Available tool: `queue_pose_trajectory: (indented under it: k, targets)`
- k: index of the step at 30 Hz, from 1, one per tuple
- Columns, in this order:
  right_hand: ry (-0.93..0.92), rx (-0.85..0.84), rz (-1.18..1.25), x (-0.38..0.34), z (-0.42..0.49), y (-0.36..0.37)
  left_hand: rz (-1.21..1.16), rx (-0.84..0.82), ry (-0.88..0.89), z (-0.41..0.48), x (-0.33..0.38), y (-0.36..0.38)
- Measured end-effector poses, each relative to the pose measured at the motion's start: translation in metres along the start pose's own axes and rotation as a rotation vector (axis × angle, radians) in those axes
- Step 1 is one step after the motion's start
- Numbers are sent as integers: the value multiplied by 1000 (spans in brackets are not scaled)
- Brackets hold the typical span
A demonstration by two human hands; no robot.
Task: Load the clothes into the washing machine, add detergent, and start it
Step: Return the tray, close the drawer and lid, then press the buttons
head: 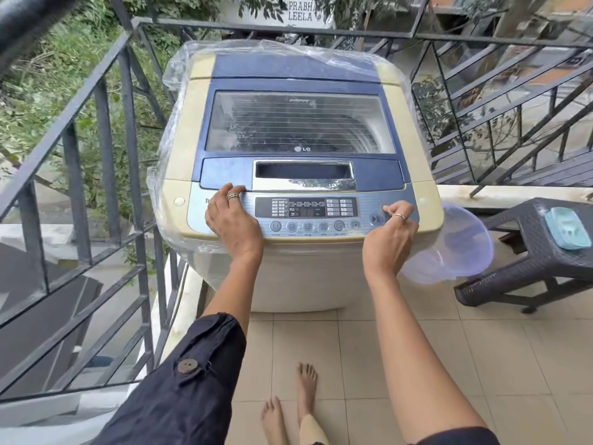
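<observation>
Boxy cream-and-blue washing machine [298,274], glossy lid [298,123] closed, wrapped in crinkled clear film [178,72]. On its smooth control panel [306,213] the left hand [232,220] lies at nine o'clock, fingertips bent at the lid seam; the right hand [390,232] curls at three o'clock — whether either pinches film, I cannot tell.

Brand mark and a name sign

"LG" stands in silver at the front edge of the blue, glass-windowed lid [300,123] of the cream top-loading washing machine [308,271]. "PRABHA LEELA" is lettered in dark capitals on the white sign [300,12] beyond the black metal railing [288,29]. The labels on the grey control panel [306,216] are too small to read.
</observation>
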State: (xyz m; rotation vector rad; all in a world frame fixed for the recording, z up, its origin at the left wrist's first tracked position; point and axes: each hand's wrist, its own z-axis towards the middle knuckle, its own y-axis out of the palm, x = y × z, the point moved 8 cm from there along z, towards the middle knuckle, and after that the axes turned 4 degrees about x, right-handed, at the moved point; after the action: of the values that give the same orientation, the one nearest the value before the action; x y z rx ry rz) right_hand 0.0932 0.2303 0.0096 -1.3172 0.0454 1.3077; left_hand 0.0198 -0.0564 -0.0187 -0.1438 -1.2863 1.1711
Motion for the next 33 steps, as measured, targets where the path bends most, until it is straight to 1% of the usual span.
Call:
queue_pose_trajectory:
  k: [6, 11, 15, 19, 24, 33]
  targets:
    - [-32, -47, -78, -3, -2, 6, 4, 7, 4, -1, 0, 1]
    - [-111, -79, -131, -4, -8, 11, -4, 26, 12, -1, 0, 0]
    - [-87, -73, -123, -2, -9, 12, -23, 41, 10, -1, 1, -2]
    - [-48, 24, -47, 6, -11, 11, -35, 56, 13, -1, 0, -2]
    - [-81, 141, 25, 7, -13, 7, -38, 73, 33, -2, 1, -2]
    - [-117, 154, 19, 3, -15, 5, -30, 77, 42, -2, 2, -3]
